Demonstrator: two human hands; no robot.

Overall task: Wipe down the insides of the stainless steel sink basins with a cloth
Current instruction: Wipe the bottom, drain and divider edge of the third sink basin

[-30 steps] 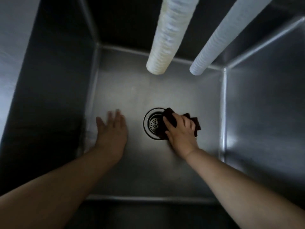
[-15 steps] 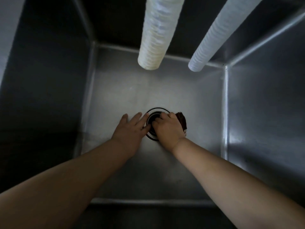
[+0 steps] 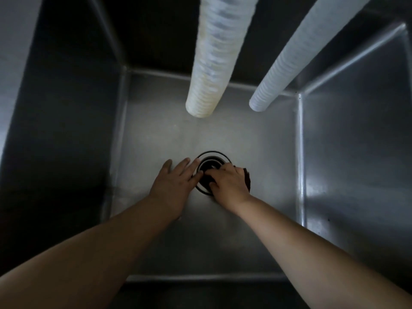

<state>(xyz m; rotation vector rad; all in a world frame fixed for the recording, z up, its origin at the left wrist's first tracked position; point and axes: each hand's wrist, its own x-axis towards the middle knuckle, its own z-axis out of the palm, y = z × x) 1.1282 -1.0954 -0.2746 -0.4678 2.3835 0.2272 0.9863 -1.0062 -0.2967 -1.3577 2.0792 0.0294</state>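
I look straight down into a deep stainless steel sink basin (image 3: pixel 223 132). A round dark drain (image 3: pixel 209 162) sits in the middle of its floor. My right hand (image 3: pixel 228 182) presses a dark cloth (image 3: pixel 247 179) onto the drain's right half; only the cloth's right edge shows past the knuckles. My left hand (image 3: pixel 176 181) lies flat on the floor just left of the drain, fingers spread, with fingertips touching the drain's rim and my right hand.
Two white ribbed hoses hang into the basin from above: a thick one (image 3: pixel 211 63) over the middle and a thinner one (image 3: pixel 296 59) to the right. Steep steel walls close in on the left (image 3: pixel 66 130) and right (image 3: pixel 356 141).
My left hand slid right from the floor's left part up to the drain. My right hand pulled the cloth left over the drain, so less cloth shows. The view shifted slightly.
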